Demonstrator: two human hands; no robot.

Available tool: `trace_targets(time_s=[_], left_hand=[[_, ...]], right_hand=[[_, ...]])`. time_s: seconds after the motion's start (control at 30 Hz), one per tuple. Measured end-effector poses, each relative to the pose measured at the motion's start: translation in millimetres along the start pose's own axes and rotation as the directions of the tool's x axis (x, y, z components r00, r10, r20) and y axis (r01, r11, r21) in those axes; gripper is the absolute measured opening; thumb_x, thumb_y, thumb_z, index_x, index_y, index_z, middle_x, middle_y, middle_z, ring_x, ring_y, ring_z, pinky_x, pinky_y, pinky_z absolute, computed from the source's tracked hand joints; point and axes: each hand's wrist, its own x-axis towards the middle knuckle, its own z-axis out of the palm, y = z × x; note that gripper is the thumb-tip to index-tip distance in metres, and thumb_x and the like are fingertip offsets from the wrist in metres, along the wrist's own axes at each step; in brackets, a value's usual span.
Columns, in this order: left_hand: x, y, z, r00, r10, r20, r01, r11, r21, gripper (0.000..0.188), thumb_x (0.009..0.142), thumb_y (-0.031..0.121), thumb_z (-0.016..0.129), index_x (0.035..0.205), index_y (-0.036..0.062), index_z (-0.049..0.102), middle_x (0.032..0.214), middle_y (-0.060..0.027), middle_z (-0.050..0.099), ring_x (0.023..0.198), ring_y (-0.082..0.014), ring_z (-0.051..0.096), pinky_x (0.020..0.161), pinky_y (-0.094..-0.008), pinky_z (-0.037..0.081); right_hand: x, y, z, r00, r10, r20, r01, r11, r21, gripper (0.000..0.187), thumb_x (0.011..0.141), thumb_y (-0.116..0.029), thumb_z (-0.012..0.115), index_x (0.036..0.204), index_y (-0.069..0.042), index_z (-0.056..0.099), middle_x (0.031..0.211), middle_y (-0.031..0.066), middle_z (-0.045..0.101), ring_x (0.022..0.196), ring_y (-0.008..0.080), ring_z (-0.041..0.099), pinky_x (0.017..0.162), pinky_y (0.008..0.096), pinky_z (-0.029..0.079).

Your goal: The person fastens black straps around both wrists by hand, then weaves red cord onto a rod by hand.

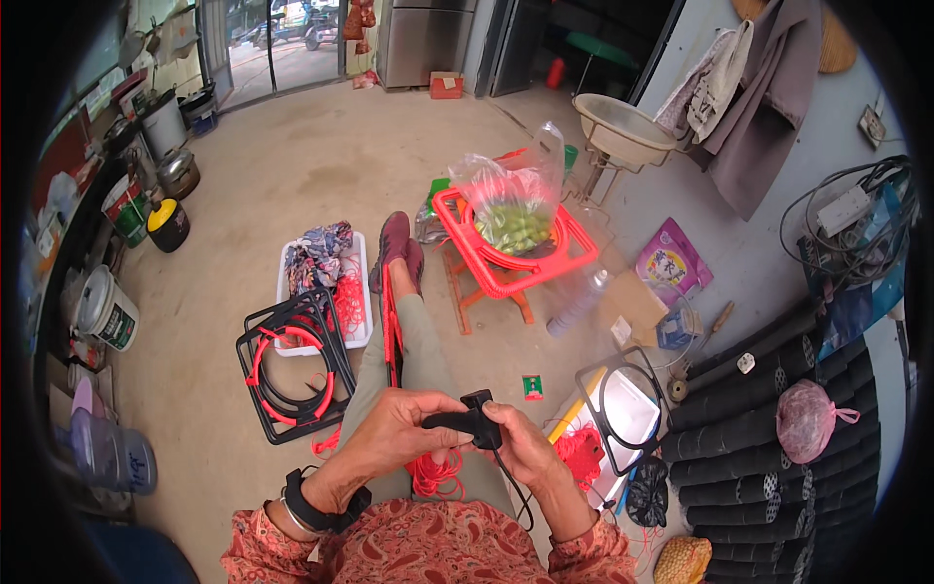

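Note:
Above my lap, my left hand [399, 425] and my right hand [523, 446] both grip a small black strap-like device [477, 420] with a blocky end. From it a thin black cable [517, 481] hangs down past my right hand. The fingers of my left hand pinch its curved band, while my right thumb and fingers close on the block. A similar black band with a box [342, 503] is around my left wrist, beside a bracelet. On my lap lies a bundle of red cord [435, 476]; what lies under my hands is partly hidden.
Ahead, a red stool [457, 258] bears a clear bag of green fruit [511, 226]. Black square frames [255, 375] rest against a white tray [366, 331] at left. A white box [637, 414] with red netting stands at right, near dark rolls [749, 428]. Buckets [117, 326] line the left wall.

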Motion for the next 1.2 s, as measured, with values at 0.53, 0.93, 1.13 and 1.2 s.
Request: trace_targets(time_s=[0.53,0.93,1.13,1.2], left_hand=[[15.2,-8.9,11.1,0.981,-0.187,-0.047,0.190,0.979,0.076,0.028,0.085,0.021,0.071,0.098,-0.0024,0.065,0.077,-0.0043,0.066,0.061,-0.0096,0.061,0.058,-0.0219,0.049],[27.8,-24.2,10.4,0.956,-0.292,-0.007,0.286,0.940,-0.188,0.023,0.088,0.020,0.066,0.091,-0.0021,0.063,0.075,-0.0114,0.067,0.057,-0.0145,0.063,0.048,-0.0247,0.048],[34.2,-21.8,14.5,0.946,-0.292,-0.140,0.235,0.916,-0.324,0.019,0.087,0.018,0.066,0.087,-0.0009,0.062,0.071,-0.0076,0.062,0.053,-0.0136,0.057,0.044,-0.0248,0.047],[37.1,-23.3,19.1,0.949,-0.274,-0.158,0.215,0.925,-0.312,0.019,0.087,0.018,0.066,0.087,-0.0005,0.062,0.072,-0.0063,0.061,0.057,-0.0122,0.057,0.047,-0.0244,0.046]], right_hand=[[-5.3,-20.2,-2.2,0.956,-0.268,-0.119,0.167,0.829,-0.533,0.031,0.091,-0.032,0.057,0.090,-0.002,0.061,0.074,0.0007,0.054,0.068,0.0083,0.046,0.061,0.0250,0.039],[-9.0,-29.5,1.5,0.884,-0.461,-0.081,0.312,0.710,-0.632,0.027,0.090,-0.024,0.060,0.099,0.002,0.061,0.076,0.0071,0.055,0.071,0.0122,0.050,0.063,0.0291,0.043],[-53.0,-8.9,9.3,0.654,-0.740,-0.156,0.509,0.583,-0.633,0.020,0.093,-0.010,0.057,0.109,0.001,0.060,0.094,0.0075,0.063,0.083,0.0129,0.060,0.075,0.0262,0.048],[-61.0,5.9,10.8,0.758,-0.634,-0.154,0.494,0.712,-0.500,0.020,0.094,-0.010,0.055,0.110,0.001,0.059,0.097,0.0071,0.064,0.085,0.0134,0.061,0.078,0.0255,0.048]])
